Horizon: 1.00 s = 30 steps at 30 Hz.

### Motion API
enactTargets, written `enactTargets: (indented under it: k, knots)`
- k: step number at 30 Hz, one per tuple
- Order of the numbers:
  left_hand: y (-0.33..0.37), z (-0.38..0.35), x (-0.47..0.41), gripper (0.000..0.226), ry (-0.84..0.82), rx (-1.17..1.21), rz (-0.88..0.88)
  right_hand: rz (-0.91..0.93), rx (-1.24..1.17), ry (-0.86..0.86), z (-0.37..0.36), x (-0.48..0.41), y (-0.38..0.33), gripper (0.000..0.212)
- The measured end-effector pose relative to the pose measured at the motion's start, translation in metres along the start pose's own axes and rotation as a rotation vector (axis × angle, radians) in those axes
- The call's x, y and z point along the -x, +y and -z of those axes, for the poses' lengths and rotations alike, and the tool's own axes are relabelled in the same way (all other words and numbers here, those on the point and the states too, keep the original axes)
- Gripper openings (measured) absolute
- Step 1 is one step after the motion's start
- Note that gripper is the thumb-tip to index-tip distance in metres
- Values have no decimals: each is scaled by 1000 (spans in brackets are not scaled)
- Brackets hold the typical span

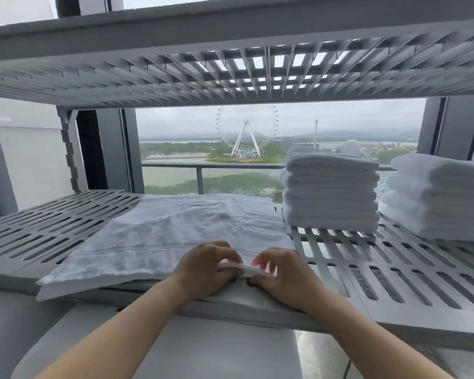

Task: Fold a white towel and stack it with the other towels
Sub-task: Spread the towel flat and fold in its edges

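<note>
White terry towel (pixel 175 231), one item, lies spread flat on the middle tier of a grey slatted plastic shelf (pixel 47 228), its woven border band running parallel to the front edge and its near hem hanging slightly over that edge. Left hand (pixel 203 269) and right hand (pixel 279 274) sit side by side at the near right corner of the towel, each pinching the hem between thumb and fingertips, so that a short stretch of the edge is lifted just off the shelf between them; both forearms reach in from below the frame. Folded white towels, two stacks, stand on the same tier to the right: the nearer stack (pixel 330 192) just beside the spread towel's far right corner, the second stack (pixel 441 198) near it at the right margin. Upper shelf tier (pixel 230 69), same grey slatted make, spans overhead. Window behind shows a balcony railing (pixel 211 166) and a Ferris wheel (pixel 246 132) in the distance.
</note>
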<state>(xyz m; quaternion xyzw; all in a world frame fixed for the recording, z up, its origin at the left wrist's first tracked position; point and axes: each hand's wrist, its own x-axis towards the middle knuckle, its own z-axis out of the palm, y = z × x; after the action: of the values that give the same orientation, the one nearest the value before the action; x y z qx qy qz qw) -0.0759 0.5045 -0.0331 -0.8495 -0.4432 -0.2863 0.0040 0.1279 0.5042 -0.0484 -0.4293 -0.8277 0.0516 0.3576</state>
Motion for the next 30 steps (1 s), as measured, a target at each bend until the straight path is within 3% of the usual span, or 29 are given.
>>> enactTargets:
  k: [7, 13, 19, 21, 27, 30]
  knots:
    - [-4, -4, -2, 12, 44, -9, 11, -105, 18, 9, 30, 25, 37, 23]
    - [26, -22, -20, 20, -73, 87, -75, -135, -29, 51, 29, 25, 43, 22]
    - [28, -34, -24, 6, -15, 229, 21, -174, -7, 149, 30, 28, 45, 46]
    - [28, -34, -21, 6, -9, 247, 38, -158, 14, 170, 30, 28, 44, 44]
    - [28, -35, -16, 6, -4, 273, 40, -109, -1, 91, 30, 31, 38, 9]
    - [31, -35, -15, 6, 10, 255, 19, -151, 40, 108, 31, 29, 37, 21]
